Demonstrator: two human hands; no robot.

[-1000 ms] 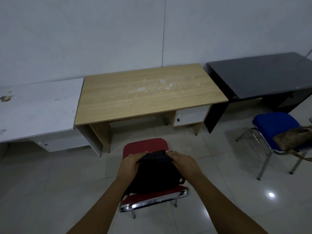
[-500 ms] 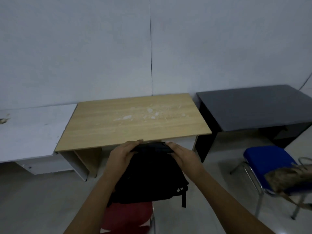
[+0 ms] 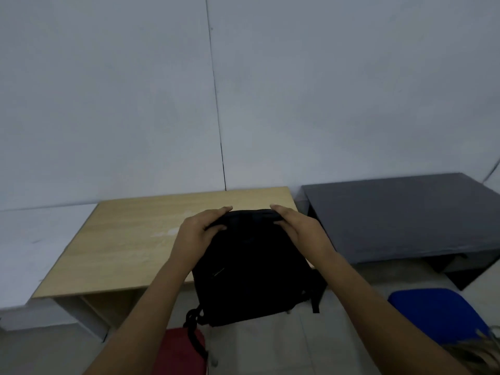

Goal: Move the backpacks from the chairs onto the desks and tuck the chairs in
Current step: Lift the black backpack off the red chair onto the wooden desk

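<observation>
A black backpack hangs in the air in front of me, its top over the front part of the wooden desk. My left hand grips its top left corner and my right hand grips its top right corner. Its straps dangle below. Under it, at the bottom edge, shows part of the red chair seat. At the lower right stands a blue chair with a tan backpack on it, mostly cut off by the frame.
A white desk stands to the left of the wooden one and a dark grey desk to the right, all against a pale wall. Light floor tiles lie between the chairs.
Both hands have lifted the black backpack off the red chair and carried it up and forward over the wooden desk's front edge. The view has tilted up, and the red chair has dropped low.
</observation>
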